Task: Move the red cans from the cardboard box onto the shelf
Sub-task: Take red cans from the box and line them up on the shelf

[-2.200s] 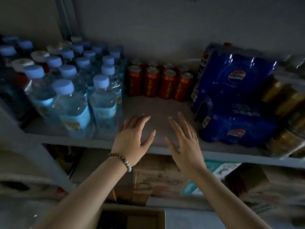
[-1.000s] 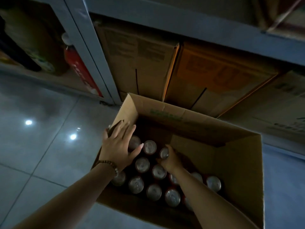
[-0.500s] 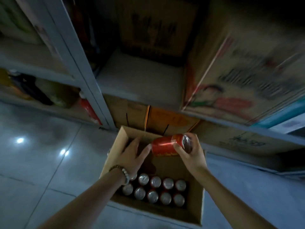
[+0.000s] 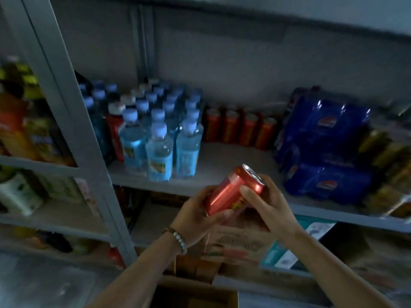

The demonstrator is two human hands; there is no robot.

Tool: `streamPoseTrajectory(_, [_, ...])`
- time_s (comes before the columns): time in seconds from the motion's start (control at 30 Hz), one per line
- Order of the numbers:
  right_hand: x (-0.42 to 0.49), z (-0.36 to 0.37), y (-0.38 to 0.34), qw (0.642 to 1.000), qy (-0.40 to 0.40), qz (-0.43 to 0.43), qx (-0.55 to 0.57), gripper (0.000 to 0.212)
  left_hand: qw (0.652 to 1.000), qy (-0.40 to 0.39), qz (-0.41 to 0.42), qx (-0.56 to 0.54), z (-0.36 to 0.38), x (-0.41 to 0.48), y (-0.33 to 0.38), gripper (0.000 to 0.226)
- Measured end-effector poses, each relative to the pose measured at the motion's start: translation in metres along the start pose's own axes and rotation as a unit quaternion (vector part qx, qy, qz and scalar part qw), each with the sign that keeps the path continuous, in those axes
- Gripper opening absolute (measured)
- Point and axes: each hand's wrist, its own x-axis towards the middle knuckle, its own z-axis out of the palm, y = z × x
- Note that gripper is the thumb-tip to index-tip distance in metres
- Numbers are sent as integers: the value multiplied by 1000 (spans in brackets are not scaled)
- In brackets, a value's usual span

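Grey metal shelf (image 4: pixel 233 158), dim wall (image 4: pixel 244 74) behind, tilted red can (image 4: pixel 231 193)

Bare strip of shelf (image 4: pixel 224 158) open between bottles and blue packs.
Water bottles (image 4: pixel 159 150) crowd the left side up to the front edge. Blue wrapped packs (image 4: pixel 322 152) are stacked on the right. A row of red cans (image 4: pixel 240 127) stands along the back, and the grey board in front of them is free right to the front lip. An upright post (image 4: pixel 89 152) bounds the bay further left. A left hand (image 4: pixel 195 212) and right hand (image 4: pixel 266 207) grip a tilted can (image 4: pixel 231 192) just before that opening.
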Motion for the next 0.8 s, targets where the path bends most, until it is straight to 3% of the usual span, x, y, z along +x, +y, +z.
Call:
streamPoseTrajectory(0.17, [28, -18, -26, 999, 26, -37, 5, 63, 998, 7, 35, 49, 0, 46, 25, 69])
streamPoseTrajectory(0.27, [57, -28, -22, 996, 71, -44, -28, 64, 976, 45, 53, 205, -1, 72, 20, 64])
streamPoseTrajectory(0.37, [91, -38, -6, 992, 108, -37, -56, 74, 894, 133, 58, 423, -12, 94, -7, 69])
streamPoseTrajectory(0.47, [122, -41, 8, 990, 124, -28, -69, 79, 806, 59, 119, 577, -17, 109, -34, 69])
streamPoseTrajectory(0.5, [131, -41, 11, 989, 125, -26, -73, 79, 790, 42, 131, 597, -18, 112, -44, 66])
streamPoseTrajectory(0.63, [164, -36, 19, 989, 105, -37, -102, 78, 791, 19, 139, 596, -18, 120, -63, 56])
streamPoseTrajectory(0.8, [209, -13, 16, 989, 94, -53, -103, 80, 766, 23, 155, 623, -19, 121, -65, 59])
